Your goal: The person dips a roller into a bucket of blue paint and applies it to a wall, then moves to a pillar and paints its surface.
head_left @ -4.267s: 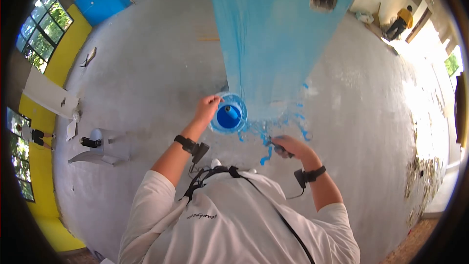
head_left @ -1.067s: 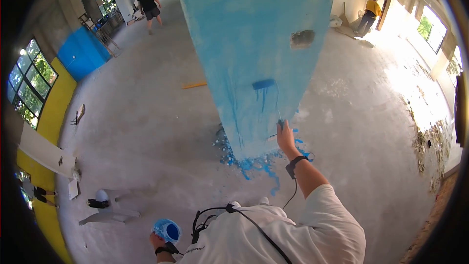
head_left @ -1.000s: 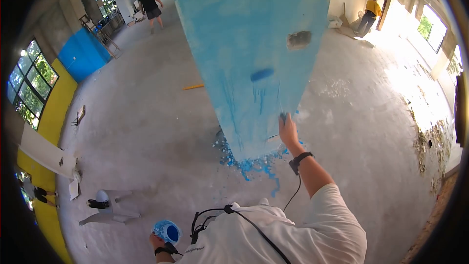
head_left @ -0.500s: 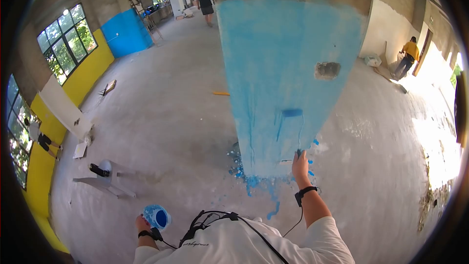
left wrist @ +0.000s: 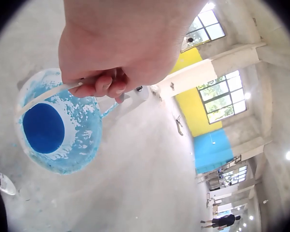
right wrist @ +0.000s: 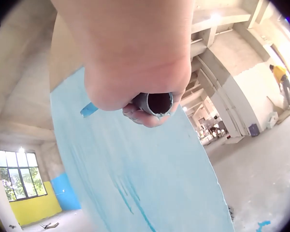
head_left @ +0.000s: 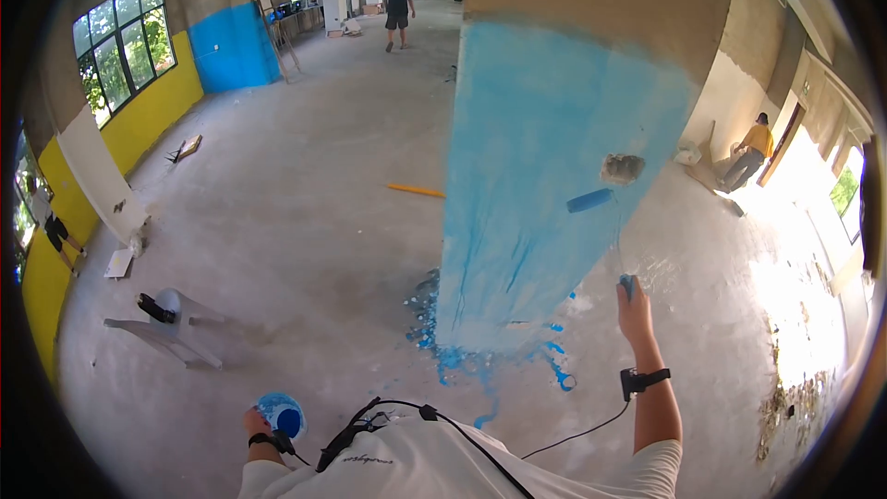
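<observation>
My right hand [head_left: 635, 311] grips the handle of a paint roller [head_left: 589, 200]. The blue roller head lies against the light-blue painted pillar [head_left: 545, 129], just below and left of a rough hole [head_left: 622, 168]. In the right wrist view, fingers curl round the grey roller handle [right wrist: 157, 104], whose hollow end faces the camera. At lower left, my left hand [head_left: 257, 422] holds a bucket [head_left: 277, 403] by its handle. The left wrist view shows the curled fingers on the white bail [left wrist: 46, 96] and dark-blue paint [left wrist: 43, 128] inside the smeared bucket.
Blue splashes [head_left: 443, 365] mark the floor round the pillar's foot. A grey stool [head_left: 171, 319] with a black item on it stands left. A yellow strip [head_left: 416, 189] lies behind the pillar. One person [head_left: 399, 11] is far back, another [head_left: 753, 152] at right, a third [head_left: 54, 222] at left.
The roller has gone from the bucket to the pillar, then up and right across it, leaving wet streaks. My left hand has carried the bucket to lower left. The head view has tilted up.
</observation>
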The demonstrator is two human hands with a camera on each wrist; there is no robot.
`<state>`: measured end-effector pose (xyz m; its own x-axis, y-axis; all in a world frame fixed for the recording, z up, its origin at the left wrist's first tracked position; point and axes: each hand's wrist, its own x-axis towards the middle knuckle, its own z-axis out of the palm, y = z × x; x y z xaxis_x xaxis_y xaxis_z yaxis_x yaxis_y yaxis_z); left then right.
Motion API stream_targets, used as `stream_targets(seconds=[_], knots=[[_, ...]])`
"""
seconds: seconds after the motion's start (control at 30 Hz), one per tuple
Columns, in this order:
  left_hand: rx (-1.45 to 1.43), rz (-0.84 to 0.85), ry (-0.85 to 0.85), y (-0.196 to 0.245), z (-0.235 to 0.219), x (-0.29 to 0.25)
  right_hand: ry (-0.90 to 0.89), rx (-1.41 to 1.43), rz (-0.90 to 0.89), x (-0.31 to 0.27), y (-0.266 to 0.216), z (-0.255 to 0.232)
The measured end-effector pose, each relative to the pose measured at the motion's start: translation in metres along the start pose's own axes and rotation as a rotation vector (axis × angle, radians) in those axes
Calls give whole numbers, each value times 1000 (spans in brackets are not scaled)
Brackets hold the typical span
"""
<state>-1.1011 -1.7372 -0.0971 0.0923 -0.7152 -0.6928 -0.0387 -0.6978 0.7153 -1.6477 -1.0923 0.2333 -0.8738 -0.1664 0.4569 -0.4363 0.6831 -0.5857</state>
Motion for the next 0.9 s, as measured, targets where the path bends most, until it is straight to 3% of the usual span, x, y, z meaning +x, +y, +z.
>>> stream_targets(seconds=[0.17, 0.27, 0.37, 0.5, 0.6, 0.67, 0.73, 0.8, 0.9], knots=[[-41, 7, 35, 8, -1, 9, -15, -78, 8, 31, -30, -37], [-47, -2, 1, 8, -13, 30, 76, -69, -17, 55, -51, -46], [-63, 24, 30, 7, -23, 41, 168, 145, 129, 93, -65, -41], [-7, 40, 84, 7, -31, 55, 226, 406, 233, 141, -123, -31], [121, 88, -21, 13, -29, 56, 306, 331, 186, 176, -110, 1], [73, 137, -20, 21, -15, 59, 529, 165, -178, 187, -86, 21], [287, 206, -43, 7, -28, 93, 529, -128, -115, 158, -84, 60], [478, 302, -212, 1, -23, 118, 440, 23, 71, 121, -99, 75], [414, 251, -268, 28, 20, 130, 443, -34, 36, 81, -64, 94]])
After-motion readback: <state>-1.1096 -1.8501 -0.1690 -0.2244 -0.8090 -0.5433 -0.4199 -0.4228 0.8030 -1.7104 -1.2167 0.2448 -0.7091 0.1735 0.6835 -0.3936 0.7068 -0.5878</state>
